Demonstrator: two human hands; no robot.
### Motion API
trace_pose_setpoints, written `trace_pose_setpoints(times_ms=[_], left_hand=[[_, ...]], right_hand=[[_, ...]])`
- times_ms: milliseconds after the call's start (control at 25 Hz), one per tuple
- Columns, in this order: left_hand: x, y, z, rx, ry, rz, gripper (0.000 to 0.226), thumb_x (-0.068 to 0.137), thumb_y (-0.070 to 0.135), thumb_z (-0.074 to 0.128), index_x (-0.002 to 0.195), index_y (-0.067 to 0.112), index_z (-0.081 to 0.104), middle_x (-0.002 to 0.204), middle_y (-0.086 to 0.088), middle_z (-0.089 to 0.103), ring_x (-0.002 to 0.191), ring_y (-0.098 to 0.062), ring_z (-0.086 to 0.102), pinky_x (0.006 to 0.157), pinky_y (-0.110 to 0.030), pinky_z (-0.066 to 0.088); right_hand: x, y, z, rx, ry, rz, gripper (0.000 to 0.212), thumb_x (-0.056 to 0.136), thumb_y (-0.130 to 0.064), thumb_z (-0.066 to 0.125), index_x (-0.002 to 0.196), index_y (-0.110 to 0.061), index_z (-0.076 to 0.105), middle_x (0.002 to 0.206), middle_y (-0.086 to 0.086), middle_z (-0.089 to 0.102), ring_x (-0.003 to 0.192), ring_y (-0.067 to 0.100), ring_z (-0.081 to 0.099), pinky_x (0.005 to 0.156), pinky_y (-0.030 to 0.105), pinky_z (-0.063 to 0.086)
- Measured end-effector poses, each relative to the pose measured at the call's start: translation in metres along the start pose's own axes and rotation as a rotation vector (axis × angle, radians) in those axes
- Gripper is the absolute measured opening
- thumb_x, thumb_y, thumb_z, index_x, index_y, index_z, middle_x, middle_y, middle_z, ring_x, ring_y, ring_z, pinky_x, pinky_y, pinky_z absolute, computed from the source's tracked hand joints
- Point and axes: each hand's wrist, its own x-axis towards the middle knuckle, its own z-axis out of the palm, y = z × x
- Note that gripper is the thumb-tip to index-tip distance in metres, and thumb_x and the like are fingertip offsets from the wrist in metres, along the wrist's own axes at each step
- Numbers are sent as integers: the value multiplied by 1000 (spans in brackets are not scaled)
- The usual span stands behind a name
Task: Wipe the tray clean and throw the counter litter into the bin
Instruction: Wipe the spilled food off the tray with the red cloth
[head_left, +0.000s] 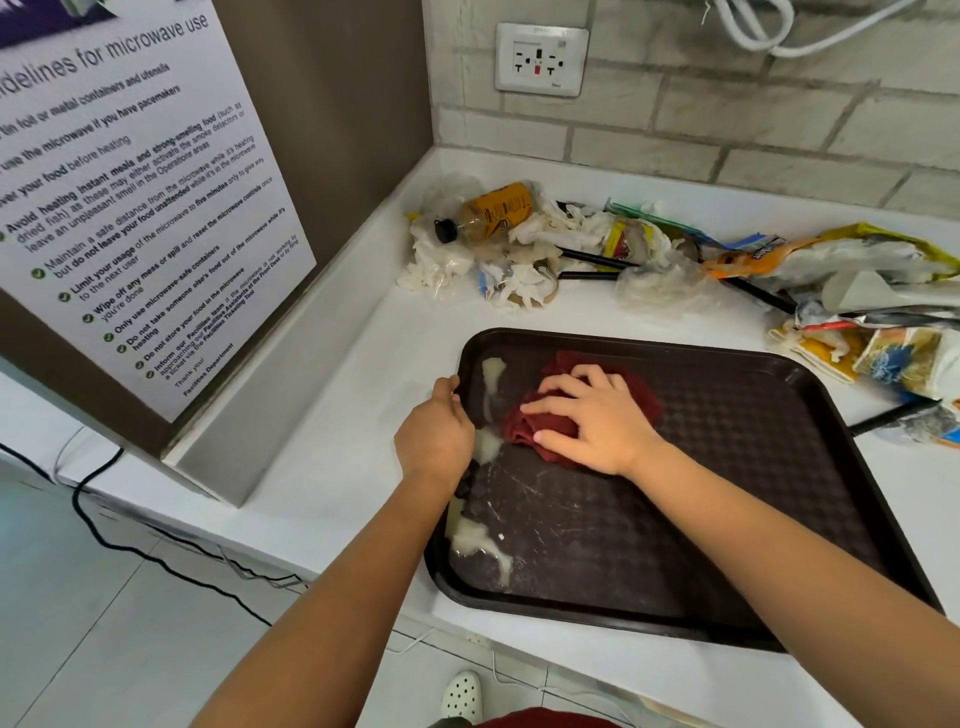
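While your right hand (592, 421) presses a crumpled maroon cloth (550, 426) flat-fingered onto the dark brown tray (727, 467) on the white desk (363, 415), your left hand (436, 431) curls over the tray's left rim; its grip looks clamped, fingertips partly hidden. Whitish smears (478, 545) line the tray's left side. Litter (571, 244) lies behind the tray.

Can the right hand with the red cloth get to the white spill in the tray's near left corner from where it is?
Probably yes. The right hand presses the red cloth on the tray, and bare tray floor lies between it and the white spill. The left hand only grips the rim.
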Motion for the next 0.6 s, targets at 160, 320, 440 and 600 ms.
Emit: trace_pose_setpoints(times_ms=[160,320,440,600], left_hand=[[0,-2,-2,-68,-3,-17,37,99,23,30,132,26,47,112,-4,67,100,-25,61,74,-26,40],[-2,-2,-2,-60,-5,-8,38,100,23,30,134,26,46,116,-3,65,104,-24,61,79,-27,42],[-1,-1,-2,-47,-7,11,37,100,24,29,133,25,46,116,-4,66,104,-25,60,78,-28,42],[-1,-1,-3,-29,-12,-14,36,100,25,29,132,25,46,109,-6,67,99,-26,61,71,-27,38]], right_hand=[[16,4,-1,-73,49,439,52,90,-62,28,135,-40,39,135,3,33,118,33,31,93,44,35],[51,-16,-6,-21,-32,371,52,93,-57,28,140,-35,33,138,3,30,123,34,27,98,46,32],[71,-26,-11,26,-119,248,51,93,-56,29,141,-38,31,143,-1,27,128,33,22,104,46,25],[69,-35,-17,41,-199,77,42,93,-50,38,135,-46,38,144,-10,27,130,28,19,104,42,20]])
